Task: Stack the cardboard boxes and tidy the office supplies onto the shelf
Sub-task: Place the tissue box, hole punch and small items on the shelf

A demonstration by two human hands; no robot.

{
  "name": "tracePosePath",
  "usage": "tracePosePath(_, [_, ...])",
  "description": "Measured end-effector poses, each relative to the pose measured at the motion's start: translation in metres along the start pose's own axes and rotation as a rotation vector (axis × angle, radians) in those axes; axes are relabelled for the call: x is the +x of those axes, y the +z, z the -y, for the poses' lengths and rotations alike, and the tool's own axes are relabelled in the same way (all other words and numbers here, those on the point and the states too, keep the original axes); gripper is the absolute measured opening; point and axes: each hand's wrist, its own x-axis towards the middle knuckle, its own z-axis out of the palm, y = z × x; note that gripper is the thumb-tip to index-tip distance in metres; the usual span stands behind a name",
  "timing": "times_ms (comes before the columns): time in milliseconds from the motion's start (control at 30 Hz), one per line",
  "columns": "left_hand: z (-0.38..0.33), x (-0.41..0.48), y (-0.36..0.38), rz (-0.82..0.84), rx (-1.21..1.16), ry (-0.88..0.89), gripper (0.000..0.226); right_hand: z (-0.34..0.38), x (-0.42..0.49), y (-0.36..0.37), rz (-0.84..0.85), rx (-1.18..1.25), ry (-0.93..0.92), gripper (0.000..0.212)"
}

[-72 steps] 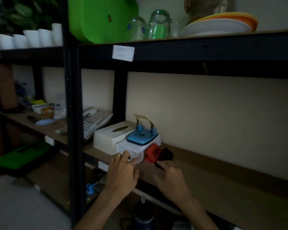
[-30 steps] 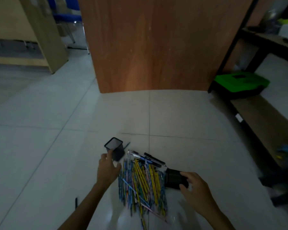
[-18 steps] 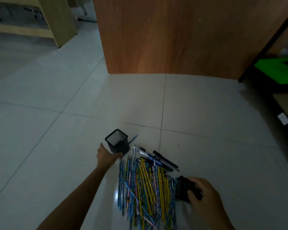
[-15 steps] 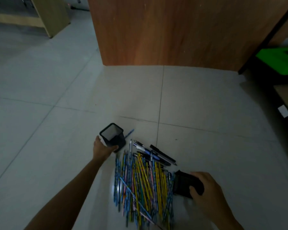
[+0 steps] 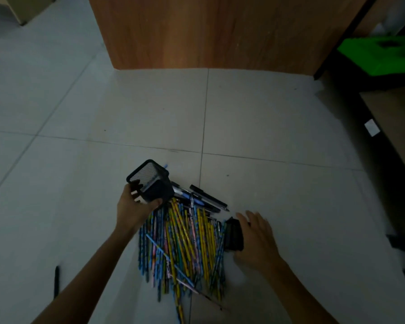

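My left hand [image 5: 131,206] grips the tilted black mesh cup [image 5: 150,181], my right hand [image 5: 257,237] lies open against a small black box [image 5: 233,235]; hasty scooping could scatter the coloured pencils [image 5: 182,242].

— Where is the left hand [image 5: 132,208]?
— Its forearm reaches forward from the lower left. The fingers and thumb are curled round a mesh cup [image 5: 153,183], which it holds tilted.
— And the right hand [image 5: 258,239]?
— Palm down, fingers straight and spread, thumb side touching a black box [image 5: 233,235]. Its forearm comes in from the lower right.
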Motion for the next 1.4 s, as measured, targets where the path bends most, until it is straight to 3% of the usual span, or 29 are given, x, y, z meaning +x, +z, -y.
tracePosePath(67, [-0.004, -0.019, 0.005, 0.037, -0.003, -0.004, 0.071, -0.007, 0.007, 0.010, 0.033, -0.046, -0.013, 0.096])
tracePosePath(200, [-0.007, -0.054, 0.016, 0.119, 0.023, -0.061, 0.074, -0.015, 0.007, 0.020, -0.086, 0.008, -0.064, 0.082])
tracePosePath(333, [-0.019, -0.085, 0.021, 0.223, 0.040, -0.068, 0.081, -0.030, -0.019, 0.016, -0.181, 0.315, -0.010, 0.077])
tracePosePath(433, [-0.038, -0.109, 0.023, 0.294, 0.044, -0.039, 0.083, -0.033, -0.061, -0.017, -0.250, 0.636, 0.059, 0.094])
tracePosePath(567, [-0.071, -0.142, 0.030, 0.430, 0.060, 0.048, 0.083, -0.054, -0.119, -0.043, -0.312, 0.840, 0.122, 0.074])
tracePosePath(667, [-0.108, -0.180, 0.036, 0.571, 0.042, 0.141, 0.077, -0.079, -0.175, -0.054, -0.360, 0.894, 0.150, 0.081])
tracePosePath(833, [-0.150, -0.231, 0.049, 0.726, 0.013, 0.247, 0.076, -0.100, -0.257, -0.078, -0.461, 0.996, 0.190, 0.074])
tracePosePath(1233, [-0.265, -0.381, 0.076, 1.039, -0.024, 0.463, 0.085, -0.165, -0.480, -0.129, -0.873, 1.109, 0.237, 0.073])
tracePosePath(1400, [-0.311, -0.441, 0.097, 1.173, -0.039, 0.562, 0.065, -0.190, -0.565, -0.152, -1.008, 1.069, 0.272, 0.065])
